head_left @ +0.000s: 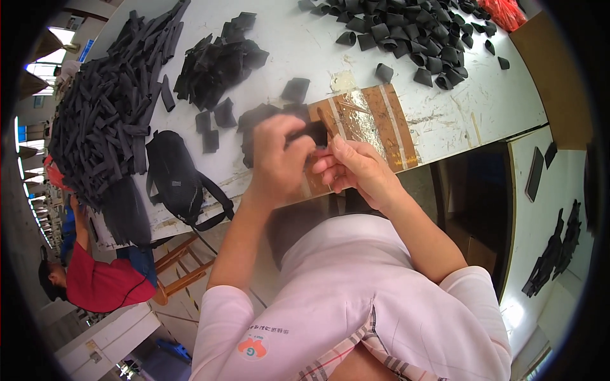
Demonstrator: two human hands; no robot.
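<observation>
Both hands meet over the near-left part of a brown board [395, 120] with pale tape strips and a shiny middle band. Between them is a small black fabric piece [316, 132]. My left hand [277, 159], somewhat blurred, curls its fingers and thumb around the piece's left side. My right hand [361, 166] is closed in a pinch, thumb against fingers, at the piece's right edge. A thin brown stick-like thing [322, 117] shows just above the piece; what holds it is hidden. More flat black pieces [254, 120] lie beside and partly behind my left hand.
Black strips [105, 114] heap up on the white table's left, near a black bag [178, 174]. Flat black pieces [219, 70] are piled farther back. Folded black loops [406, 32] spread at the far right, beside a red plastic bag [503, 13]. A person in red [105, 279] sits at left.
</observation>
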